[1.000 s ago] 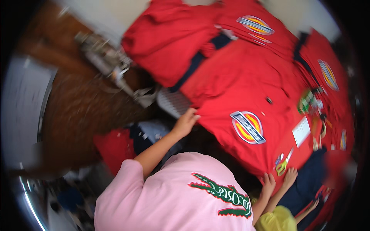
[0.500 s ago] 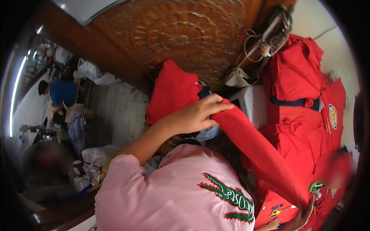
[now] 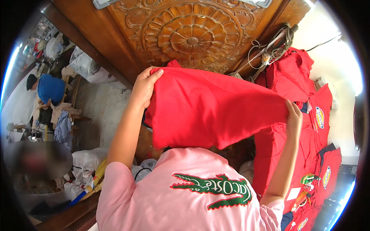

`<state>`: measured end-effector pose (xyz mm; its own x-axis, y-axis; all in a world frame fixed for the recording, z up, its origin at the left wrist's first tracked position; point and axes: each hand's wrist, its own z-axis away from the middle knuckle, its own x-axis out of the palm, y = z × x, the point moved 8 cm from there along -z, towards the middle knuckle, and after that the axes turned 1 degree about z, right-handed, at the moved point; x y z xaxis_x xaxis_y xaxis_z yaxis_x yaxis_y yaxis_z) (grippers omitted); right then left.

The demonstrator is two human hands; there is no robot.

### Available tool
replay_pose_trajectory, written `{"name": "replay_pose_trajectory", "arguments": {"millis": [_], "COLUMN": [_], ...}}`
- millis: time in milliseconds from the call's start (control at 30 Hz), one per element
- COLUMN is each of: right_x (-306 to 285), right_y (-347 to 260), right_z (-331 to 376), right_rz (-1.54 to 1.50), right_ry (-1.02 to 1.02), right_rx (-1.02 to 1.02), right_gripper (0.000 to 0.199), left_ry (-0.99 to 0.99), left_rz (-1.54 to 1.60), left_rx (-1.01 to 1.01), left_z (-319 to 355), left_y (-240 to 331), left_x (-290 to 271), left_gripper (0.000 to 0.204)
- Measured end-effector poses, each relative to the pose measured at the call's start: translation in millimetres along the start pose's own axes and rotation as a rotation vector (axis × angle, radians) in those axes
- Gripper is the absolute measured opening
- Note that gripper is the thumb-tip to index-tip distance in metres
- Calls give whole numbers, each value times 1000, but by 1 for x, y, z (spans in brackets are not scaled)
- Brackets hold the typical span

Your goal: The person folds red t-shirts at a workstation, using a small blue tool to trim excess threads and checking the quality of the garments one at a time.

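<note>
My left hand [image 3: 144, 86] grips the upper left edge of a plain red garment [image 3: 212, 109]. My right hand [image 3: 295, 115] pinches its right edge. The cloth is stretched wide between both hands and raised in front of my chest, above my pink shirt [image 3: 181, 192] with a green crocodile emblem. The garment hides what lies directly behind it.
A carved wooden panel [image 3: 192, 36] fills the top. Several red shirts with oval badges [image 3: 316, 127] are piled at the right, with tangled cables [image 3: 269, 50] above them. White sacks [image 3: 86, 159] lie at lower left. A person in blue [image 3: 50, 90] works far left.
The view swung from the shirt pile to the wooden panel. My left hand lifted the red garment, and my right hand has now taken its other edge, spreading it out.
</note>
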<state>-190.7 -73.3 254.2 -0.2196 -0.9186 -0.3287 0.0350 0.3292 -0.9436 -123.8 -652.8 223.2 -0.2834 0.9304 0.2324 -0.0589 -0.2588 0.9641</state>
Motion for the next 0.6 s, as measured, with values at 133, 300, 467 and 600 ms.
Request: {"name": "replay_pose_trajectory", "arguments": {"millis": [133,300,467,600], "right_x": [126,253,269,241], "right_y": [-53,-95,-91,-108], "right_z": [36,146,205,193], "right_rz": [-149,97,194,96], "right_ry": [-76,-414,-736,-753], "right_rx": [-81,-561,-822,-620], "right_gripper": [22,23,25,31], "left_ry": [-38,-113,-165,-206], "left_rz": [399,705,296,157], "left_rx": [-111,-419,-575,-539], "left_z": [26,58,60,23], "left_y": [-12,-88,-133,-150], "left_x": [47,99,87,94], "left_gripper": [11,27,34,33]}}
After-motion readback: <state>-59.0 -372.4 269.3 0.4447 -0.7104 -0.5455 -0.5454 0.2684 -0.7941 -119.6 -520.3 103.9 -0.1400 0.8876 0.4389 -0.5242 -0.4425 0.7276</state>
